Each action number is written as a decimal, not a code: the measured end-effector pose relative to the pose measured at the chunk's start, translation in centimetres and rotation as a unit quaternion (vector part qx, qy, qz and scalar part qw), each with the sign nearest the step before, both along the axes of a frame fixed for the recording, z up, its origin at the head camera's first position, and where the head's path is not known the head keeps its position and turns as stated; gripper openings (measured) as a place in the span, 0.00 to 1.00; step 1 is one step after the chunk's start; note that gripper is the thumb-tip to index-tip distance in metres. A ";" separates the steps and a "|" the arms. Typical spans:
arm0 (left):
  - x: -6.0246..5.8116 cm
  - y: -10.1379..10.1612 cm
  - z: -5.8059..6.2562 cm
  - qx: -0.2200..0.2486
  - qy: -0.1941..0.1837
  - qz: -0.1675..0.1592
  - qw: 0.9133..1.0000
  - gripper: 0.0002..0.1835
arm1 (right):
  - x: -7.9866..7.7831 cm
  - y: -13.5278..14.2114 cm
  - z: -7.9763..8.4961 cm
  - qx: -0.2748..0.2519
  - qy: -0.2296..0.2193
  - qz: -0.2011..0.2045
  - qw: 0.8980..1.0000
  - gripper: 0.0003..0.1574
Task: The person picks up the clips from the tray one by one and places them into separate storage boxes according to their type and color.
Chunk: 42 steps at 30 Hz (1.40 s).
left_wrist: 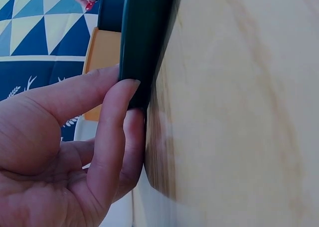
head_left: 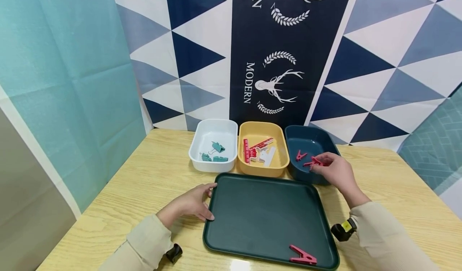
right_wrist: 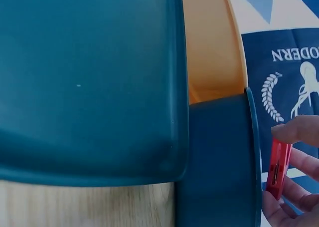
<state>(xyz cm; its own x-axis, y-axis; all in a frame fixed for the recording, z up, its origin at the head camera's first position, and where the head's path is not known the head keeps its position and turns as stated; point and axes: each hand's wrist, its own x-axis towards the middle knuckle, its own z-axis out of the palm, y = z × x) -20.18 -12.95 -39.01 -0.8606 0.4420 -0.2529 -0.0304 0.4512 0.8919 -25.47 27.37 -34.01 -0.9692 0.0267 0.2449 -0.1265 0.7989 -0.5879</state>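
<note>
My right hand (head_left: 336, 170) pinches a red spring clip (right_wrist: 279, 168) between thumb and fingers, over the dark blue bin (head_left: 306, 136). Another red clip (head_left: 300, 155) lies inside that bin. At the left side of the dark green tray (head_left: 263, 215), my left hand (head_left: 193, 202) grips the rim, with fingertips (left_wrist: 130, 87) against the tray's edge in the left wrist view. One larger-looking red clip (head_left: 303, 255) lies at the tray's near right corner.
Left of the blue bin stand a yellow bin (head_left: 243, 126) with red and white clips, and a white bin (head_left: 213, 123) holding green binder clips (head_left: 218, 146). All three line the far edge of the wooden table (head_left: 144, 174), before a patterned cloth (head_left: 202, 42).
</note>
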 end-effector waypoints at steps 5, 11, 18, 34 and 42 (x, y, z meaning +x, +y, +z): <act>0.0 -0.1 0.0 -0.004 0.005 -0.001 1.000 0.52 | -1.2 0.1 -0.2 -0.007 -0.018 -0.023 1.000 0.22; 0.0 -0.2 0.1 -0.011 0.006 0.004 1.000 0.52 | -2.5 0.1 0.1 -0.011 -0.038 -0.042 0.998 0.24; -0.1 -0.2 -0.2 -0.001 0.003 -0.001 1.000 0.52 | -3.7 0.6 0.2 -0.007 -0.053 -0.058 0.997 0.23; 0.0 -0.1 0.1 -0.005 -0.003 0.003 1.000 0.52 | -5.3 0.7 0.2 0.008 -0.068 -0.084 0.994 0.23; -0.2 -0.1 0.2 -0.006 -0.010 0.004 1.000 0.53 | -6.0 0.8 0.4 0.016 -0.082 -0.099 0.992 0.23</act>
<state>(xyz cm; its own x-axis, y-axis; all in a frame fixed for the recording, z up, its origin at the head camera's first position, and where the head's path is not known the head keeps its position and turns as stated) -20.35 -13.00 -38.86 -0.8590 0.4319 -0.2749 -0.0517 0.4611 0.8859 -31.44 28.19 -33.61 -0.9724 0.2160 0.0883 0.1306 0.8174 -0.5612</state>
